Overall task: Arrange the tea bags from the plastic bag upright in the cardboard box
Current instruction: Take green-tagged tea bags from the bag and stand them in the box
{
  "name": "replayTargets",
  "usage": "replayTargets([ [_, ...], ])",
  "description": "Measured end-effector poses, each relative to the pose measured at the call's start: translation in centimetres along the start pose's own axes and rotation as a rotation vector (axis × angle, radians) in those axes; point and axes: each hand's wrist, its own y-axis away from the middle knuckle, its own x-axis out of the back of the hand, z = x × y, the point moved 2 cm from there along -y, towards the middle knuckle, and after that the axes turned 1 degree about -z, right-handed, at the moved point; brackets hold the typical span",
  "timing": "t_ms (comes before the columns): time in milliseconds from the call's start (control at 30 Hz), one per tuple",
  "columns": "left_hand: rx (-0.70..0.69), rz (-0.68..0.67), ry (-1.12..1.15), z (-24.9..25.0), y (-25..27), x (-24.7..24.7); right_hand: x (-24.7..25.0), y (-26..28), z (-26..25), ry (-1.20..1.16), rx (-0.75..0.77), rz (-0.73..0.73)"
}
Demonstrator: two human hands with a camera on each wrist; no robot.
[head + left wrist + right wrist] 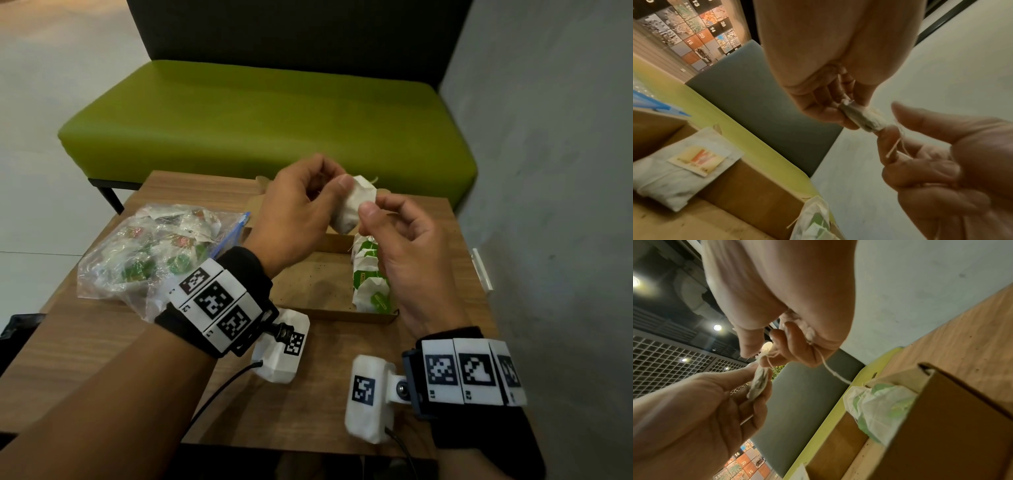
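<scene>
So both hands are up over the cardboard box (310,274), pinching one white tea bag (352,205) between them.

Left hand (298,212) has its thumb and fingers curled round the left side of the bag, right hand (404,246) pinches the other edge with thumb and forefinger, and the wrist views show the string (830,369) dangling off it. Down in the box, a row of tea bags (371,277) with green tags stands upright along the right wall, plus one more lies flat (682,175) inside. Plastic bag (154,253), still stuffed with more tea bags, sits on the wooden worktop (102,359) just left of the box. Green bench (260,123) behind it all.
</scene>
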Motion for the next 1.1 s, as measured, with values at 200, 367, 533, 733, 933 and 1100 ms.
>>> replayTargets([
  [200,0.061,-0.113,-0.014,0.8,0.4,-0.1,0.2,-0.1,0.3,0.136,0.051,0.019],
  [367,0.088,-0.209,-0.033,0.6,0.3,0.5,0.0,0.0,0.4,0.236,0.084,-0.024],
  [533,0.138,-0.148,-0.117,0.0,0.0,1.1,0.1,-0.1,0.6,0.183,0.038,0.012],
  [733,0.204,0.066,0.122,0.1,0.0,1.4,-0.3,0.0,0.5,0.159,-0.016,-0.102],
  [933,0.303,0.049,0.37,0.3,-0.2,1.3,-0.5,0.1,1.2,0.223,-0.1,-0.165],
  [1100,0.291,0.008,0.369,0.5,-0.3,1.5,-0.5,0.1,1.5,0.265,-0.131,-0.172],
])
